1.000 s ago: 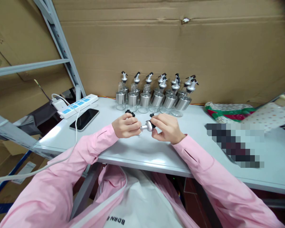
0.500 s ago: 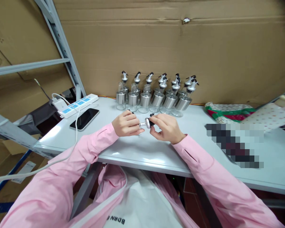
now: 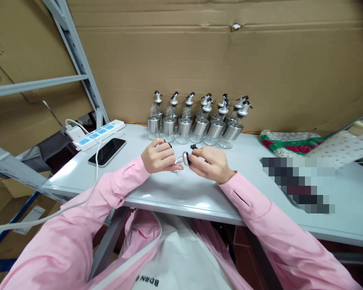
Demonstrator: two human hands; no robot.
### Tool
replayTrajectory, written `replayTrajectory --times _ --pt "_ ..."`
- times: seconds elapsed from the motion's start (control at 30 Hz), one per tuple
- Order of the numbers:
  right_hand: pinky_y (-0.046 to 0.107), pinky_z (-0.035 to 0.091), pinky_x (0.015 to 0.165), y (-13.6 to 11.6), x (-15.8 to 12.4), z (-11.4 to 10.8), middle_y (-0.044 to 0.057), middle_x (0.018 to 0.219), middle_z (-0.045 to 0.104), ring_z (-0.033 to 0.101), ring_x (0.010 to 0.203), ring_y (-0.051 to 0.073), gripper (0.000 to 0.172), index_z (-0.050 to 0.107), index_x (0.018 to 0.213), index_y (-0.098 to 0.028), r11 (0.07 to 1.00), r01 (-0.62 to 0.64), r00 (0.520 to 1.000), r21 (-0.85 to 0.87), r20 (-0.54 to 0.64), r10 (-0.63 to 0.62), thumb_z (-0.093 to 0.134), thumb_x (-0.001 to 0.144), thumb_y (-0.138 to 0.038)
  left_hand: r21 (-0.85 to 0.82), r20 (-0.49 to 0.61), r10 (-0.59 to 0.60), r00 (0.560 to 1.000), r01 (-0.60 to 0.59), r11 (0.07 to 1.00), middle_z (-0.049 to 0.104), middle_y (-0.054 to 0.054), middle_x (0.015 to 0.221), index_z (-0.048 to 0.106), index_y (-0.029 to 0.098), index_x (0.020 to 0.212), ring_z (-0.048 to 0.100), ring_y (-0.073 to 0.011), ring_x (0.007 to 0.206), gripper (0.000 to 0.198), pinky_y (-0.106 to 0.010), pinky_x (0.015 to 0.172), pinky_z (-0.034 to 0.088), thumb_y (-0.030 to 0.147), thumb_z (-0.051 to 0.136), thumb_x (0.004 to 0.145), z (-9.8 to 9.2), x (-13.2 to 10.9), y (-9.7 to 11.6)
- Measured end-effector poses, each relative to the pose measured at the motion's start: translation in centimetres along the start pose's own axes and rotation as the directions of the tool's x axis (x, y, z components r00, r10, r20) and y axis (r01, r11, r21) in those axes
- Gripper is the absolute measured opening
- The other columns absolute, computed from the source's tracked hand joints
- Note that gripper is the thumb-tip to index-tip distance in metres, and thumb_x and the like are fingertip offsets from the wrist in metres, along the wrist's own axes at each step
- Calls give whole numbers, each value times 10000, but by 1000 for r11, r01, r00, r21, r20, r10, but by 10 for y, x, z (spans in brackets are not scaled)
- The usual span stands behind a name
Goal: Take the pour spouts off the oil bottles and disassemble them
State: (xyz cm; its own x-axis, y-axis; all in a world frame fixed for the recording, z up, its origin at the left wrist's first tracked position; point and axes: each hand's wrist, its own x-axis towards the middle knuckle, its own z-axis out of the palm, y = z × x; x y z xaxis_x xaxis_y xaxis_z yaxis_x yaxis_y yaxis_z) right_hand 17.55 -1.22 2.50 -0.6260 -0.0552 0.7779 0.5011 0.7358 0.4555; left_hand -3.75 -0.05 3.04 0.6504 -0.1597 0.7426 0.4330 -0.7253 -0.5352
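Above the table's front part, my left hand (image 3: 159, 156) and my right hand (image 3: 211, 164) both grip one pourer spout (image 3: 185, 158), silver with black parts. My left fingers wrap round its thin silver end, while my right fingers pinch the black end. Behind them stand glass bottles with steel sleeves in two rows. In the front row, a bottle without a spout (image 3: 169, 128) is among several on the left; a bottle fitted with a spout (image 3: 216, 129) is among those on the right. Another black-tipped piece (image 3: 193, 147) shows just behind my right fingers.
To the left lie a phone (image 3: 107, 152) and a power strip (image 3: 101, 133) with a white cable (image 3: 97, 173) running over my left sleeve. At right are a patterned cloth (image 3: 287, 144), a dotted white container (image 3: 345, 147) and a blurred-out object (image 3: 296, 187). Cardboard (image 3: 199, 56) walls the back.
The pourer spout has tilted and shifted slightly left between my hands. My right fingers have changed their hold and closed in on its black end. The bottles stay as they were.
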Motion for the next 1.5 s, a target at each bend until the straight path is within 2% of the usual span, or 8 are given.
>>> replayTrajectory --times 0.1,0.3,0.53,0.63,0.8,1.1,1.3,1.5 --pt "225 420 576 0 0 -1 10 749 629 538 612 94 91 577 866 -235 1000 -9 1000 -17 -5 8 511 818 -194 11 -6 33 999 -33 999 547 42 535 435 183 566 485 -99 545 390 -290 650 319 455 503 837 0 0 0" --pt "233 406 553 -1 2 -3 18 764 640 526 606 99 91 604 857 -218 1000 8 999 -4 -38 -8 570 793 -163 29 -39 26 999 -25 999 552 42 544 437 177 570 483 -98 561 389 -284 661 321 456 518 829 0 2 -1" --pt "248 385 538 -2 6 -6 47 798 640 520 606 104 111 644 863 -198 998 31 997 51 -67 -28 623 764 -152 54 63 -44 997 40 998 559 21 551 427 181 573 483 -119 559 424 -304 670 319 494 432 859 3 -4 -6" --pt "245 392 543 -2 5 -5 35 807 641 527 616 106 104 639 875 -222 999 32 998 23 -58 -30 609 780 -194 45 83 -91 992 87 995 540 11 537 419 181 581 458 -128 550 438 -308 668 322 506 383 873 4 -6 -8" --pt "234 407 553 -2 4 -3 25 799 642 532 616 102 105 612 873 -231 999 25 999 -38 -45 -27 599 772 -205 4 101 -84 991 84 996 505 11 519 412 180 594 421 -130 531 436 -309 665 312 482 328 898 4 -4 -7" --pt "229 428 560 -2 4 0 44 795 642 524 612 104 160 587 906 -178 999 -5 1000 -35 -27 4 596 747 -167 -97 86 -101 991 109 989 514 22 513 404 179 599 430 -121 517 347 -302 658 321 396 443 867 7 -3 -4" --pt "223 425 566 -1 4 1 42 803 636 522 614 99 179 579 932 -178 999 -16 1000 -33 -1 16 568 756 -146 -253 224 -197 955 252 934 443 41 457 381 181 561 407 -104 471 360 -279 629 331 355 403 875 9 -4 2" --pt "222 419 572 0 3 0 33 821 628 533 624 97 186 573 976 -215 998 -36 999 -58 31 38 531 796 -195 -251 378 -226 898 335 908 439 27 473 401 185 581 414 -119 495 415 -286 654 335 402 276 912 8 -4 2"
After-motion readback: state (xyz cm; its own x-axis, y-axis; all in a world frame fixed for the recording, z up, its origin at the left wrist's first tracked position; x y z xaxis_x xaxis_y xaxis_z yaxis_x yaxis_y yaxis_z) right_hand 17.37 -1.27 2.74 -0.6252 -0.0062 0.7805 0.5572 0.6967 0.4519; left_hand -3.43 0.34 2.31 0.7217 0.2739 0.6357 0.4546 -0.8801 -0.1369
